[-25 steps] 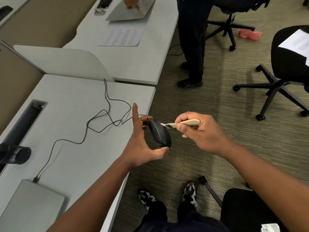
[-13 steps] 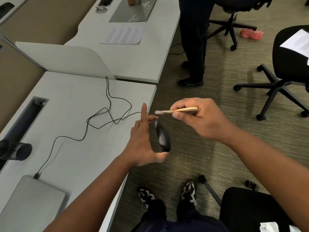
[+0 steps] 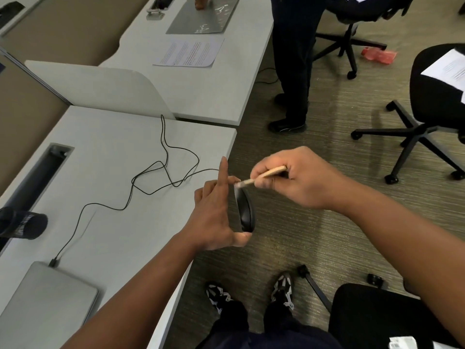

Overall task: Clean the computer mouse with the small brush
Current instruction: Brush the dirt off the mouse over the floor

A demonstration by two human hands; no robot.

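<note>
A black wired computer mouse point(image 3: 245, 210) is held on edge just past the desk's right edge, pinched between the thumb and fingers of my left hand point(image 3: 216, 212); the index finger sticks straight up. My right hand point(image 3: 297, 177) grips a small wooden-handled brush point(image 3: 261, 176), whose pale bristle tip touches the mouse's top front end. The mouse's black cable point(image 3: 161, 172) loops across the grey desk point(image 3: 105, 157) to a plug beside a closed laptop point(image 3: 47, 306).
A dark cylindrical bottle point(image 3: 22, 222) lies at the desk's left edge by a cable slot point(image 3: 37, 172). A person point(image 3: 294, 61) stands beyond the desk. Black office chairs point(image 3: 432, 102) stand on the carpet to the right, another behind my right arm.
The mouse turned from showing its top to standing edge-on. My right hand lifted the brush, then brought its tip down onto the mouse's front end.
</note>
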